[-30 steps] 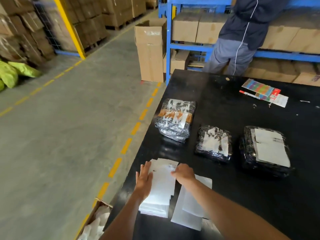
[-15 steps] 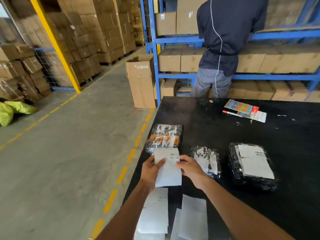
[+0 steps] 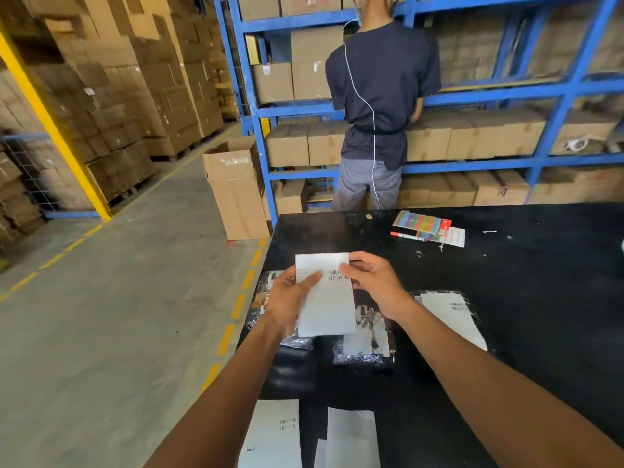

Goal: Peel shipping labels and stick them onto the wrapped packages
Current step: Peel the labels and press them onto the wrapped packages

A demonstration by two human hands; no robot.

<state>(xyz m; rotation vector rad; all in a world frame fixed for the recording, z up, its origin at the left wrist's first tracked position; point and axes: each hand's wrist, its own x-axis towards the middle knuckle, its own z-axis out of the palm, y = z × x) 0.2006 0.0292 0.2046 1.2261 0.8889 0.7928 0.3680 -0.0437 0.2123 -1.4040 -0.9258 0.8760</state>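
We've got one shipping label (image 3: pixel 326 298) held up over the black table (image 3: pixel 540 298), left hand (image 3: pixel 290 300) pinching its left edge with the thumb on the face, right hand (image 3: pixel 373 282) pinching the upper right corner near the barcode. It reads as thin, floppy paper on a backing, near weightless, so we'd work a corner to start the peel and keep fingers off the adhesive. Wrapped packages (image 3: pixel 368 336) sit just beneath, film probably slick and crinkly.
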